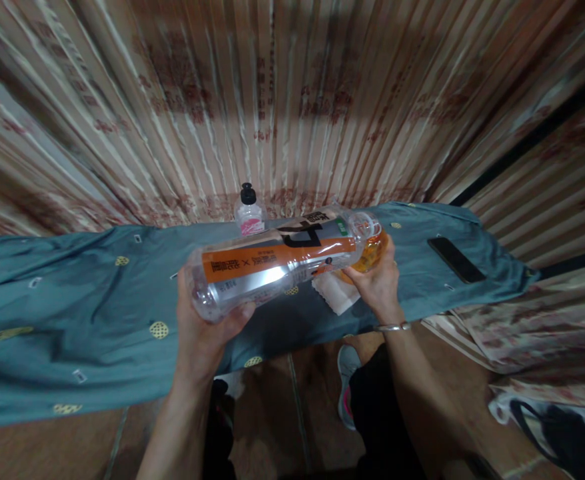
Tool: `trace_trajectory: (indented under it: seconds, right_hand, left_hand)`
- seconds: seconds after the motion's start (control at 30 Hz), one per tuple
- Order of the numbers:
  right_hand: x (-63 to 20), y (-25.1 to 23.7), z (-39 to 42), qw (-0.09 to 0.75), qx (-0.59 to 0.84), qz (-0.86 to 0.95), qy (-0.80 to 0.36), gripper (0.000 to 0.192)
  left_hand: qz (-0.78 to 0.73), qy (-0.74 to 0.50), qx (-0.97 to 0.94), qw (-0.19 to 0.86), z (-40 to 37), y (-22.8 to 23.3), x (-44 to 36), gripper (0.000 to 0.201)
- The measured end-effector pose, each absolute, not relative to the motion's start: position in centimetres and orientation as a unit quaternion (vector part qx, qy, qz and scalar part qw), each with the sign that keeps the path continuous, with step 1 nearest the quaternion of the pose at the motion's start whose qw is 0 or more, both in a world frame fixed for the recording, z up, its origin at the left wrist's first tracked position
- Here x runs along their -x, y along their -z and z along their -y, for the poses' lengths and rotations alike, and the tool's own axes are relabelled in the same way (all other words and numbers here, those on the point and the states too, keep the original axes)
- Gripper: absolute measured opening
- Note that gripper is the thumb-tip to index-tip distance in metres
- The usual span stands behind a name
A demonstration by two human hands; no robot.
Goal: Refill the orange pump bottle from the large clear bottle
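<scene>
My left hand (pixel 205 333) is wrapped around the base of a large clear plastic bottle (pixel 277 260) with an orange and silver label. The bottle lies nearly sideways in the air above the cloth, its neck end to the right and slightly higher. By that neck end, my right hand (pixel 380 283) is closed around a clear container with amber contents (pixel 372 253). The two overlap in view, and I cannot tell whether they touch. Below them a white paper or cloth piece (pixel 337 293) rests on the green cloth. The amber container's lower part is hidden by my fingers.
A green patterned cloth (pixel 122 300) covers the long narrow surface. Behind the large bottle stands a small clear bottle with a black cap (pixel 249 207). A black phone (pixel 455 260) lies at the right. Pleated curtains (pixel 282 100) hang close behind. A bag (pixel 562 427) sits at lower right.
</scene>
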State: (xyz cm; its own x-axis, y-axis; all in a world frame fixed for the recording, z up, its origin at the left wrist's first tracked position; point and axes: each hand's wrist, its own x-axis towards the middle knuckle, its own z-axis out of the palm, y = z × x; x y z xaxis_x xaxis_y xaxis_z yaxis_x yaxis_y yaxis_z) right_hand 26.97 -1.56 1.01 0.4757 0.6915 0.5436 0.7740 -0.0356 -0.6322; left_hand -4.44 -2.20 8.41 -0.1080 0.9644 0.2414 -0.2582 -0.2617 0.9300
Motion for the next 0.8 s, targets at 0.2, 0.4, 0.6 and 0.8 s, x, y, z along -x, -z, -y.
trace_trajectory:
  seconds: [0.2, 0.4, 0.6, 0.8]
  right_hand:
    - [-27.01, -1.03, 1.52, 0.469, 0.715, 0.516, 0.058, 0.112]
    - [-27.05, -0.86, 1.46, 0.462, 0.720, 0.513, 0.070, 0.112]
    - [-27.16, -0.72, 1.47, 0.462, 0.722, 0.512, 0.060, 0.113]
    - [-27.16, -0.79, 1.42, 0.463, 0.719, 0.516, 0.050, 0.112]
  left_hand:
    - [-0.376, -0.641, -0.474, 0.472, 2.19, -8.42, 4.43, 0.077]
    - [-0.380, -0.646, -0.469, 0.468, 2.19, -8.27, 4.42, 0.077]
    - [-0.375, -0.646, -0.475, 0.466, 2.11, -8.19, 4.40, 0.072]
    - [-0.373, -0.639, -0.481, 0.471, 2.13, -8.33, 4.60, 0.075]
